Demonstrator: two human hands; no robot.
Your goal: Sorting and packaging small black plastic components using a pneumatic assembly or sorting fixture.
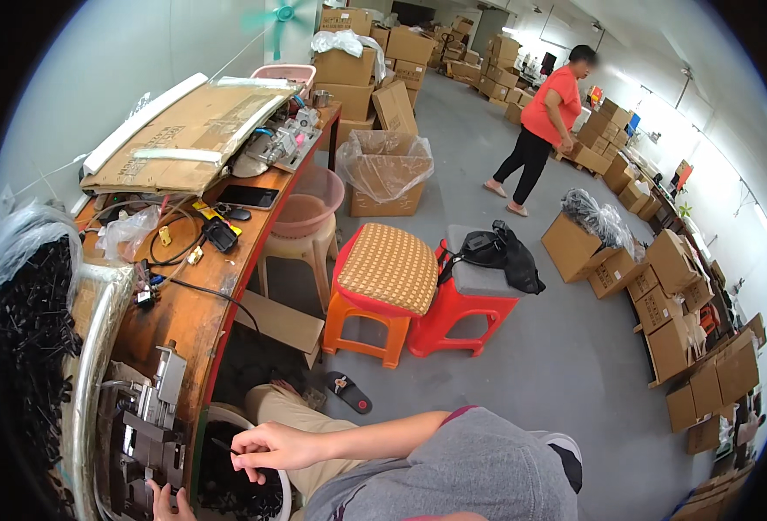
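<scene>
Your left hand sat by metal fixture, cropped at lower edge; couldn't tell its grip. Your right hand pinched thin dark piece above white bucket holding black parts. Beyond: phone on bench, two stools on floor. Farther: co-worker in red top, standing.

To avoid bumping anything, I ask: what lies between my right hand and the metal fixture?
The bench edge and part of the white bucket holding black pieces show between, in the head view.
</scene>
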